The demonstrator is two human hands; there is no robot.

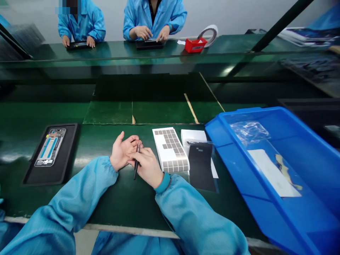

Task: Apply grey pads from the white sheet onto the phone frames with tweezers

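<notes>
My left hand [122, 151] is turned palm up over the green bench, thumb out and fingers a little curled, with nothing visible in it. My right hand [148, 166] grips black tweezers [136, 165], its fingers meeting the left fingertips. What lies between the tweezer tips, if anything, is too small to make out. Just right of my hands is a white sheet with grey square stickers [171, 150], some squares gone. Beside it lie a dark film sheet [200, 166] and white paper [193, 135]. To the left, an opened phone body [50, 148] rests in a black tray [62, 173].
A large blue bin [233, 166] stands at the right, holding clear plastic wrap [249, 131] and white paper [273, 173]. Across the bench, two people in blue coats work over black trays. A red tape dispenser [196, 45] sits on the raised shelf, near a dark slanted post [278, 26].
</notes>
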